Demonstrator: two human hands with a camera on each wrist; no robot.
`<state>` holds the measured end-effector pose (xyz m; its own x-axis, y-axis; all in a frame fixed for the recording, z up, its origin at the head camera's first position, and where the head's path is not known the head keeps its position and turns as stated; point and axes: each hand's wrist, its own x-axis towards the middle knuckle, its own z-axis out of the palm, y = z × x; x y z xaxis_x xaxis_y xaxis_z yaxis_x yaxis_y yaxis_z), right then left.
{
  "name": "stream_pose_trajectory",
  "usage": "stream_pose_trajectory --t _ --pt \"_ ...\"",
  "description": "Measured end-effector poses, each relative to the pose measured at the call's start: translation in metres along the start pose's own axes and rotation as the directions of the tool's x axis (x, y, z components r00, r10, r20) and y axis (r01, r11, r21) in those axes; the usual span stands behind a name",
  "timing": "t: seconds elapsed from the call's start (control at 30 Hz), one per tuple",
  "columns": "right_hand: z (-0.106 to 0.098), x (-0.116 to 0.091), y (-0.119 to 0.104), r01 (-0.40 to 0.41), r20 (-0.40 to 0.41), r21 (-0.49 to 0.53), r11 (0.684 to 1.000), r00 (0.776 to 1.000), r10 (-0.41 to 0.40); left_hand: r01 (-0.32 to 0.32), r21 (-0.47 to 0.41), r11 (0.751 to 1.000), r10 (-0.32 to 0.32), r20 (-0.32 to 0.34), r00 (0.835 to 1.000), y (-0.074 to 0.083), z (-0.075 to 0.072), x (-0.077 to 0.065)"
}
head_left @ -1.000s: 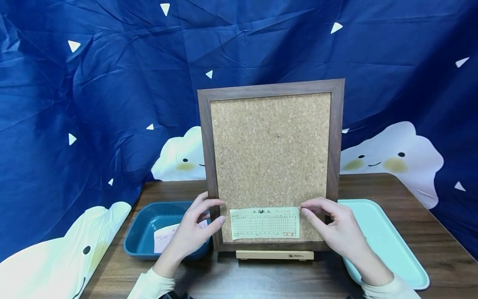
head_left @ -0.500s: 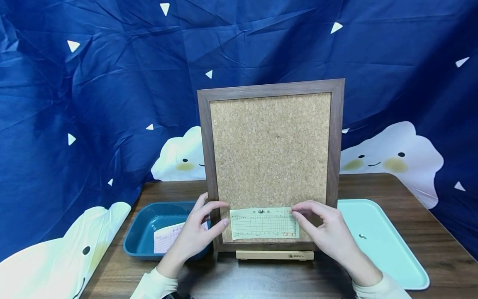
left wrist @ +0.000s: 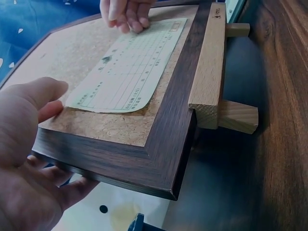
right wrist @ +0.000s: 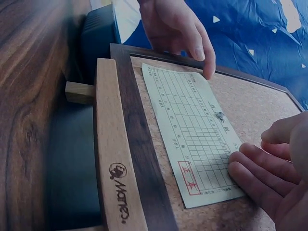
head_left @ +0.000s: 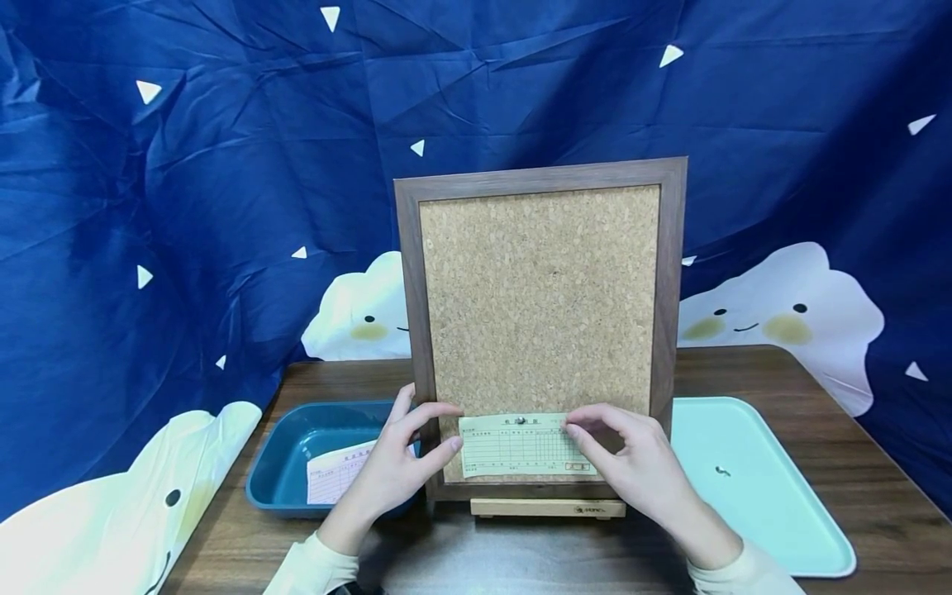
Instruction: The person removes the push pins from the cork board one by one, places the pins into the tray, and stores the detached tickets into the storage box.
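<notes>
A framed cork board (head_left: pixel 543 297) stands upright on a small wooden stand (head_left: pixel 547 507). Low on the cork lies a pale green printed form (head_left: pixel 513 450), with a metallic pushpin (head_left: pixel 521 421) at its top middle. My left hand (head_left: pixel 390 463) is at the board's left side, its thumb and index fingertips by the form's left edge and other fingers behind the frame. Over the form's upper right is my right hand (head_left: pixel 632 454), thumb and index near each other right of the pin. In the right wrist view, its lower fingers rest on the form (right wrist: pixel 192 139); nothing shows in its grip.
A blue basin (head_left: pixel 283 454) with pink printed slips (head_left: pixel 330 475) stands left of the board. At the right lies a mint green tray (head_left: pixel 773 496) bearing a small metallic item (head_left: pixel 722 471). A blue patterned cloth (head_left: pixel 476 91) hangs behind the wooden table (head_left: pixel 840 430).
My right hand has slid left along the form's top from its right corner toward the pin. The left hand has shifted slightly right, up to the form's left edge. Board and form stay put.
</notes>
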<state>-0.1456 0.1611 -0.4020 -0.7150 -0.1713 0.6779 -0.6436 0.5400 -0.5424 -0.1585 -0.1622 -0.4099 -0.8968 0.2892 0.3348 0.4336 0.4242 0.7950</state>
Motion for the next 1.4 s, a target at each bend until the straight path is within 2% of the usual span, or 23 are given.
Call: stream_pose_trajectory --t 0.2,0.37,0.53,0.8,1.07,1.17,1.3,1.4 --pt "0.003 0.001 -0.002 -0.029 0.031 0.038 0.999 0.999 0.028 -0.002 -0.006 1.0 0.002 0.009 1.0 -0.001 0.001 0.001" --pt "0.005 0.001 -0.003 -0.057 0.057 0.059 0.997 0.997 0.054 0.023 -0.015 1.0 -0.023 0.019 1.0 0.0 0.004 0.002" --pt "0.008 0.002 -0.007 -0.083 0.081 0.069 0.994 0.994 0.077 0.028 -0.012 1.0 -0.028 0.008 1.0 -0.001 0.007 0.002" --pt "0.012 0.002 -0.01 -0.074 0.083 0.108 0.991 0.994 0.066 -0.021 -0.004 1.0 0.021 -0.016 1.0 -0.003 0.01 0.004" --pt "0.019 0.001 -0.011 -0.074 0.089 0.105 0.992 0.994 0.065 0.016 -0.022 1.0 -0.016 -0.013 1.0 -0.002 0.014 0.003" --pt "0.022 0.002 -0.012 -0.071 0.084 0.099 0.992 0.994 0.063 -0.003 -0.027 1.0 0.003 -0.031 1.0 -0.003 0.016 0.003" --pt "0.025 0.003 -0.013 -0.06 0.071 0.103 0.993 0.996 0.053 -0.058 -0.004 0.998 0.058 -0.081 0.995 -0.003 0.019 0.005" --pt "0.028 0.003 -0.012 -0.058 0.07 0.109 0.992 0.996 0.051 -0.055 -0.003 0.998 0.054 -0.113 0.992 -0.003 0.02 0.006"
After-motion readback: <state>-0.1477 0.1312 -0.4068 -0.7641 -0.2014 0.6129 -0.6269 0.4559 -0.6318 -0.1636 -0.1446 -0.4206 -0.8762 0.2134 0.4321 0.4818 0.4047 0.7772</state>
